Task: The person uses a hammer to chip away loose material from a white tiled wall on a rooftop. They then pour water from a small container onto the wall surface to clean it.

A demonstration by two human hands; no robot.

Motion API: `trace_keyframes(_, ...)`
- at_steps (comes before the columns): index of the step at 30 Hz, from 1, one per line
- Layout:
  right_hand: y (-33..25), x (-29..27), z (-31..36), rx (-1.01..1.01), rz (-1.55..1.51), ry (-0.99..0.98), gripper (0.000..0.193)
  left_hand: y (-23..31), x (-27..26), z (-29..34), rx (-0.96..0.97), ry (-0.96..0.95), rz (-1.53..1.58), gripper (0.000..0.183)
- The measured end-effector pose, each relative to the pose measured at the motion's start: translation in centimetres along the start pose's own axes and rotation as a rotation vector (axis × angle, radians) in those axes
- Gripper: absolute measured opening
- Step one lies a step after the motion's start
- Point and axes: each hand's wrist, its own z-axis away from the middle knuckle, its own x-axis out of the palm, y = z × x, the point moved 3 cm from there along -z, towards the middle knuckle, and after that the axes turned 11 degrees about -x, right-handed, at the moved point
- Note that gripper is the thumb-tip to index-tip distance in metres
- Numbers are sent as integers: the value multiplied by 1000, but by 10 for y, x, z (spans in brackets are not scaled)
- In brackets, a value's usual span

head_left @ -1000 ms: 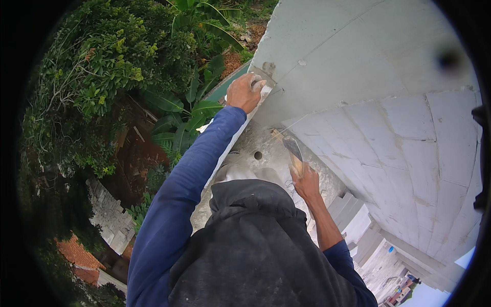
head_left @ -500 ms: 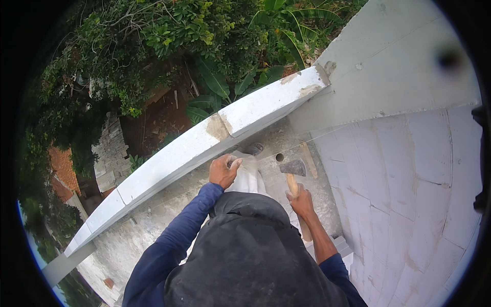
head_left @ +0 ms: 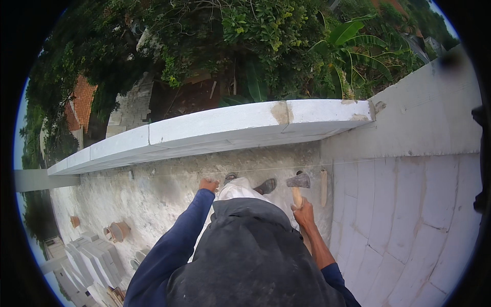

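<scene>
My right hand (head_left: 305,213) is closed around the wooden handle of a hatchet (head_left: 299,180). Its dark, worn metal head points forward over the concrete floor, and the lower handle is partly hidden by my forearm. Out in front of my body, on the left, my left hand (head_left: 208,185) has its fingers loosely bent and slightly apart, with nothing visible in them. A thin string (head_left: 245,170) runs across beyond both hands, along the inner side of a low white block wall (head_left: 215,123).
Tall block wall (head_left: 404,215) stands on the right, meeting a grey plastered wall (head_left: 429,110). A wooden strip (head_left: 323,188) lies by its foot. On the left are a bucket (head_left: 118,232) and stacked blocks (head_left: 94,258). Trees and roofs lie below, beyond the low wall.
My view has swung left, bringing the bucket and stacked blocks into sight. My left hand has moved lower and left relative to my body. The hatchet stays in my right hand.
</scene>
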Motion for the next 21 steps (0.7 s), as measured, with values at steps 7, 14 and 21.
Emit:
trace_keyframes(7,-54,36,-13,-6,99,-80,42,-139,-98,-30,-275,174,65,19)
trace_keyframes(14,-159,131,-13,-258,396,-233,44,-188,-175,-16,-177,129,296,20)
trace_keyframes(21,-296,316,-11,-615,625,-545,42,-295,-320,-13,-181,445,442,22)
